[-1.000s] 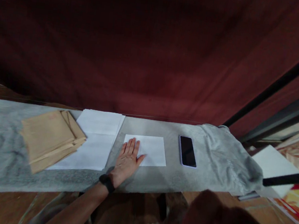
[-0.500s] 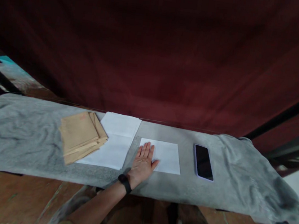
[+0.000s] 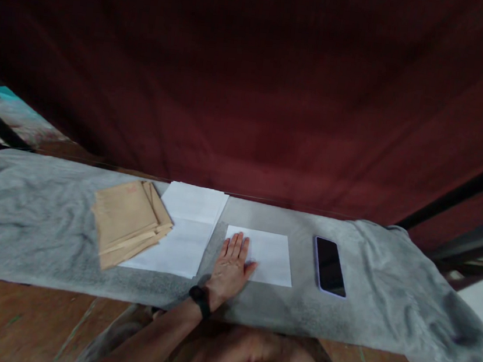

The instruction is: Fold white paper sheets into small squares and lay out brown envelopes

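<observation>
My left hand (image 3: 231, 268), with a black band at the wrist, lies flat, palm down, on the left part of a small white sheet of paper (image 3: 269, 258). Its fingers are stretched out and it grips nothing. Low in the view, in front of the bench edge, my right hand (image 3: 246, 360) is smeared by motion, so its fingers cannot be made out. Left of the small sheet lies a stack of larger white paper (image 3: 189, 230). Several brown paper envelopes (image 3: 125, 216) overlap its left side.
A phone (image 3: 330, 265) in a pale purple case lies right of the small sheet. Grey cloth (image 3: 400, 283) covers the bench, wrinkled at both ends. A dark red panel (image 3: 249, 117) rises behind it. Brown tiles (image 3: 22, 318) form the floor.
My right hand has come into view at the bottom, blurred. The left hand stays flat on the small sheet; the view has shifted slightly.
</observation>
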Demonstrator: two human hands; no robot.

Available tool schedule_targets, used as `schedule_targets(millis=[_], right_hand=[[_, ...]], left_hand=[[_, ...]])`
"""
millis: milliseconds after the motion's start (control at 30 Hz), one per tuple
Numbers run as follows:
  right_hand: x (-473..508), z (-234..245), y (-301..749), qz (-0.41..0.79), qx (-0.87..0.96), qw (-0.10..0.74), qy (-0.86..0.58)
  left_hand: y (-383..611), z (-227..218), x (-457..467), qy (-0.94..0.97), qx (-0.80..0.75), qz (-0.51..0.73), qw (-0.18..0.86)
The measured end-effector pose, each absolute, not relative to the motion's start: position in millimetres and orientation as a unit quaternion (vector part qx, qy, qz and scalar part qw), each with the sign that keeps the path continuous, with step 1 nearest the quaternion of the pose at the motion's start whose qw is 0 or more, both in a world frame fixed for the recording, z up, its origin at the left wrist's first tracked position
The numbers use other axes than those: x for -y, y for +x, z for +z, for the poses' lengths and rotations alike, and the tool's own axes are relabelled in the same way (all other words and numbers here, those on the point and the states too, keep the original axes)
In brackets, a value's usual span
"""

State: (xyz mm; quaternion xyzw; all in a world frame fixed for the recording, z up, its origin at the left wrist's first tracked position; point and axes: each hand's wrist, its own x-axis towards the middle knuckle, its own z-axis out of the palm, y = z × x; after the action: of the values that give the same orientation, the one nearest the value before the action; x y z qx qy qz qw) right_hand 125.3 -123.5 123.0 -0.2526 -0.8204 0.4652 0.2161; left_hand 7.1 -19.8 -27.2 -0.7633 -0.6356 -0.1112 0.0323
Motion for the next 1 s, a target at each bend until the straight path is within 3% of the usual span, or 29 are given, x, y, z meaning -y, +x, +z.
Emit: schedule_targets(millis=[67, 133, 200, 500, 833, 1000], right_hand=[[75.6, 105.7, 129.6, 0.464, 0.795, 0.257, -0.294], [32.4, 81.4, 138.4, 0.44, 0.683, 0.402, -0.421], [2.6, 54.2, 148.9, 0.385, 0.62, 0.47, -0.497], [-10.8, -18.1, 151.6, 0.245, 0.708, 0.406, -0.524], [-13.8, -26.8, 185.2, 0.215, 0.7, 0.403, -0.549], [-19.0, -12.6, 195.0, 0.209, 0.691, 0.352, -0.595]], left_hand=[[7.3, -26.5, 19.6, -0.764, 0.635, -0.11, 0.034], [8.4, -23.0, 19.9, -0.764, 0.633, -0.119, 0.041], [11.0, -18.0, 20.1, -0.764, 0.629, -0.138, 0.049], [24.8, -20.7, 16.6, -0.803, 0.578, -0.143, 0.025], [11.9, -17.1, 27.0, -0.761, 0.635, -0.129, 0.026], [15.9, -10.3, 29.8, -0.804, 0.575, -0.15, 0.008]])
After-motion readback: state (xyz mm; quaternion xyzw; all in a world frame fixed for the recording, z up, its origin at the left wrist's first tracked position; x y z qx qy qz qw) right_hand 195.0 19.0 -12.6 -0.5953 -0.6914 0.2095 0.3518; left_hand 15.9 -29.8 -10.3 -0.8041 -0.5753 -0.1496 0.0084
